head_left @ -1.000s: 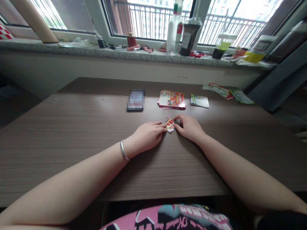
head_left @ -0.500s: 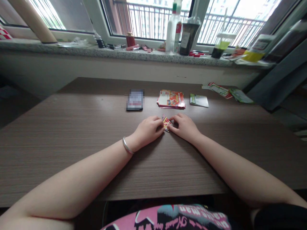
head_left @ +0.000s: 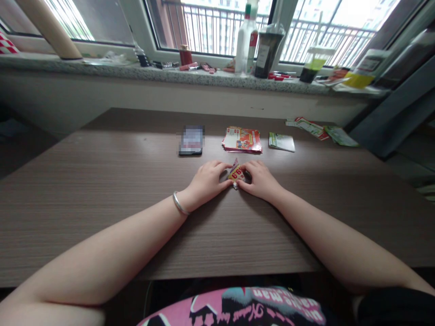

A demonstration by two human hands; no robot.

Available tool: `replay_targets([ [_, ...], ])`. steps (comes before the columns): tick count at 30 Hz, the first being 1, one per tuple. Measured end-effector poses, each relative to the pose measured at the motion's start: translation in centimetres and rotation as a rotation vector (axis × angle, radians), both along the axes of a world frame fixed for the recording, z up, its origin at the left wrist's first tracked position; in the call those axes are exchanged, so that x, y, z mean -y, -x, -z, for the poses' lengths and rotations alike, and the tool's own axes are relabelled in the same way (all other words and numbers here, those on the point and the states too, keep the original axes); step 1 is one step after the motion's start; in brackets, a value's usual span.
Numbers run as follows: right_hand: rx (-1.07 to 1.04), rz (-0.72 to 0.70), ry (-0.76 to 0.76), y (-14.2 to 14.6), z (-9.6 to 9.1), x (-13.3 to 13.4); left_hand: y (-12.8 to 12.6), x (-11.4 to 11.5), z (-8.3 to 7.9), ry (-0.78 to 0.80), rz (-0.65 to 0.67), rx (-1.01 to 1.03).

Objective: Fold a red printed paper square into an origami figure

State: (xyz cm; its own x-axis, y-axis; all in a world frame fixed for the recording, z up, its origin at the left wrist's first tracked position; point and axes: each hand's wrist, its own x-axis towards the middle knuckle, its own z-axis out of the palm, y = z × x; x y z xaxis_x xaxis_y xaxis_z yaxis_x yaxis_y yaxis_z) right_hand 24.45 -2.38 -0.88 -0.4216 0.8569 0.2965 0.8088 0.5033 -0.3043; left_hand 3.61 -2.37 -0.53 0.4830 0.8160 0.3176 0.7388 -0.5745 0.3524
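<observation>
A small piece of folded paper (head_left: 237, 173), printed in yellow, red and white, is on the wooden table between my two hands. Its upper end comes to a point, and red digits show on its face. My left hand (head_left: 211, 178) pinches its left side between thumb and fingers. From the right, my right hand (head_left: 259, 178) grips the other side in the same way. The fingertips partly cover the paper's edges. Just beyond the hands lies a stack of orange and red printed leaflets (head_left: 242, 139).
A phone-like device (head_left: 191, 141) with a blurred screen lies left of the leaflets. To their right are a small white-green stack of paper (head_left: 282, 142) and loose green and red slips (head_left: 340, 136). Bottles and cups line the stone windowsill (head_left: 204, 78) behind the table (head_left: 102, 181).
The fingers have shifted on the folded paper, and more of its printed face shows. Its point now stands straighter up between the hands. My left hand has moved slightly away from me.
</observation>
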Motion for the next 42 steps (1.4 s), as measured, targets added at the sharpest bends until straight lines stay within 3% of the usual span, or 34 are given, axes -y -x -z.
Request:
replay_targets([
  [9, -0.153, -0.252, -0.088, -1.6, 0.8, 0.5, 0.2, 0.2, 0.8, -0.110, 0.207, 0.085],
  [13, -0.083, -0.314, -0.124, -1.8, 0.2, 0.8, 0.1, 0.4, 0.5, -0.180, 0.260, 0.013],
  [24, 0.145, -0.289, -0.192, -1.7, -0.8, 1.3, 0.4, 0.3, 0.0, -0.277, 0.288, -0.172],
  [42, 0.333, -0.232, -0.076, -1.0, -2.6, 1.9, 0.7, 1.8, -1.4, -0.249, 0.257, -0.370],
])
